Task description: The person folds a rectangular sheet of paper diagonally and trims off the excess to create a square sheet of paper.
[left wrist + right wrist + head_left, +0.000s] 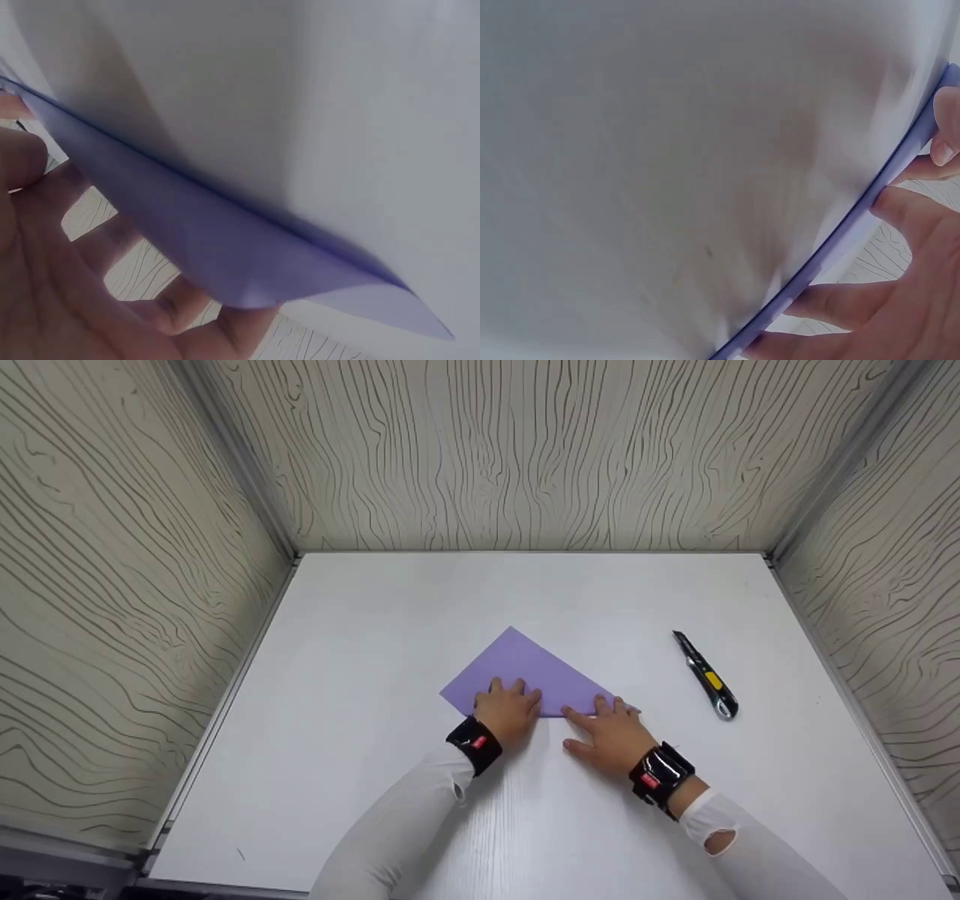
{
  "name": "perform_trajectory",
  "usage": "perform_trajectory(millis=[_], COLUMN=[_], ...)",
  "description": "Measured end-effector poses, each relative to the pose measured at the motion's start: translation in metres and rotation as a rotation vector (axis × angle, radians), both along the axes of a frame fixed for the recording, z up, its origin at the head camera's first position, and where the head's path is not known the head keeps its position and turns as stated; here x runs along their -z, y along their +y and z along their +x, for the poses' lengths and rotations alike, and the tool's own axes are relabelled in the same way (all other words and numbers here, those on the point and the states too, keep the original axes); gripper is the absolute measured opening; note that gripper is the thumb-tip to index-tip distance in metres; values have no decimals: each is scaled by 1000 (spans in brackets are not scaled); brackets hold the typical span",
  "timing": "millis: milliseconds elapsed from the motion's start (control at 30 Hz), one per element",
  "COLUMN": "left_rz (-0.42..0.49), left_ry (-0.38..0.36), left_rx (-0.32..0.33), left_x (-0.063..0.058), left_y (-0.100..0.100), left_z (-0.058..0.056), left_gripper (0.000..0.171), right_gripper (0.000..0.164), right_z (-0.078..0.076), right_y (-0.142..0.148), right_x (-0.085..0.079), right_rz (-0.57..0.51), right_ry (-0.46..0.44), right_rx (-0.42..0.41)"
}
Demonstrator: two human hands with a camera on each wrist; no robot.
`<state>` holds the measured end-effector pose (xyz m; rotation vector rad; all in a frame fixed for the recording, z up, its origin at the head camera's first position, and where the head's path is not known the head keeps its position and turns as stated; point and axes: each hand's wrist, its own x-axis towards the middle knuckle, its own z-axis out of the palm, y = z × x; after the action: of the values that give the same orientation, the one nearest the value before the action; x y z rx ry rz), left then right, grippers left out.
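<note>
Wood-grain-patterned walls [487, 457] flank a white table [360, 645] where both hands [508, 715] [616, 741] — splayed — rest on purple paper [517, 660].

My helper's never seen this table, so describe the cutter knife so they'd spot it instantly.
On the white table, look beyond the right hand, further right. There the cutter knife lies at a slant. Unlike the broad, flat purple paper to its left, it is slim and black, with a yellow patch.
</note>
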<state>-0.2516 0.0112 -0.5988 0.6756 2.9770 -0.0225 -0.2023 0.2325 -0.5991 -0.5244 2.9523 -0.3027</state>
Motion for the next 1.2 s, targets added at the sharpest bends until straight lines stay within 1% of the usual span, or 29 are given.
perform_trajectory(millis=[133, 233, 333, 467, 600, 700, 800, 867, 967, 1033, 1100, 1200], left_rz=[34, 20, -3, 5, 14, 0, -13, -23, -28, -30, -29, -29], left_ry=[-11, -15, 6, 35, 37, 40, 59, 71, 83, 87, 90, 95], left_rx=[-18, -23, -24, -27, -25, -24, -22, -22, -22, -20, -17, -13], left_x=[-3, -3, -2, -2, -4, -4, -4, -3, -2, -1, 0, 3], left_y=[1, 2, 3, 3, 3, 3, 3, 3, 2, 2, 2, 3], left_z=[-1, -1, 0, 1, 3, 4, 5, 5, 5, 5, 4, 2], left_gripper=[40, 39, 38, 37, 38, 40, 40, 40, 40, 39, 38, 39], right_gripper=[63, 63, 62, 59, 57, 56, 55, 53, 45, 37, 32, 32], right_z=[0, 0, 0, -1, -2, -3, -5, -8, -15, -20, -25, -31], right_y=[-2, -3, -3, -3, -2, -4, -6, -9, -14, -19, -23, -28], right_x=[-2, -3, -4, -6, -11, -15, -16, -15, -12, -11, -10, -7], right_rz=[8, 20, 30, 42, 55, 63, 70, 67, 16, -41, -82, -69], right_ry=[4, 11, 25, 39, 39, 37, 52, 70, 109, 136, 158, 165], right_rx=[-3, -7, -13, -20, -32, -37, -46, -57, -73, -66, -41, 27])
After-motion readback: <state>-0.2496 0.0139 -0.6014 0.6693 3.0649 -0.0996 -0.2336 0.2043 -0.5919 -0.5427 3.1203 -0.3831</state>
